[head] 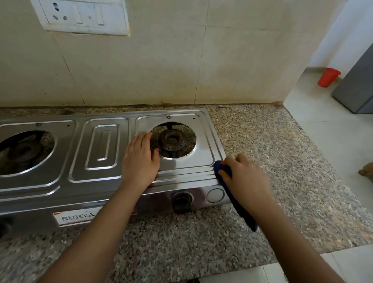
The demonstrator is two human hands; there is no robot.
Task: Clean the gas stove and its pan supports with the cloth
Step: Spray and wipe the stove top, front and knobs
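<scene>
Stove: We find the stove on the speckled counter, both burner openings bare; the pan supports are nowhere in our view.
Left hand: Our left hand lies flat, fingers straight, on the steel beside the right burner, fingertips at the rim of the opening.
Right hand: Our right hand grips the blue cloth at the stove's front right corner, with a tail trailing under the wrist toward the counter.
Slip risk: We judge the stove could skid on the smooth stone if a hard wipe outpulls the bracing palm.
Knob risk: The knob sits just beside the wiping corner; the loose tail, or a sweep along the front, could catch and turn it.
Rim risk: The cut edge of the opening could nick our fingertips if the flat hand slides.
Grime risk: Dirt pushed inward could drop onto the rusty burner.
</scene>
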